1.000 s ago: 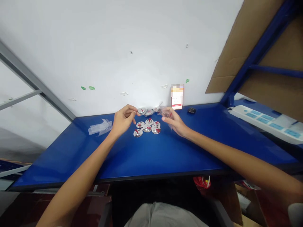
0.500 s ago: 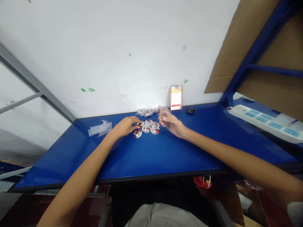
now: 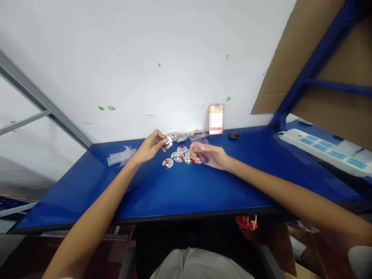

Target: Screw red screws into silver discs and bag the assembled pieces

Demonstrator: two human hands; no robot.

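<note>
My left hand [image 3: 149, 146] is raised just above the blue table [image 3: 188, 190] and pinches a round silver disc with a red mark [image 3: 167, 142]. Several more of these discs [image 3: 178, 157] lie in a cluster below and between my hands. My right hand [image 3: 209, 155] is closed around a small clear plastic bag [image 3: 202, 150], right of the cluster. Behind, against the wall, lie bagged discs [image 3: 186, 136].
A heap of empty clear bags [image 3: 121, 156] lies at the left of the table. A small card [image 3: 216, 119] leans on the white wall, with a dark round object [image 3: 234, 135] beside it. A white power strip [image 3: 325, 148] lies at the right under a cardboard-lined blue shelf [image 3: 316, 62].
My left hand dipped to the cluster, took a disc and lifted it. My right hand came nearer and lower with the clear bag.
</note>
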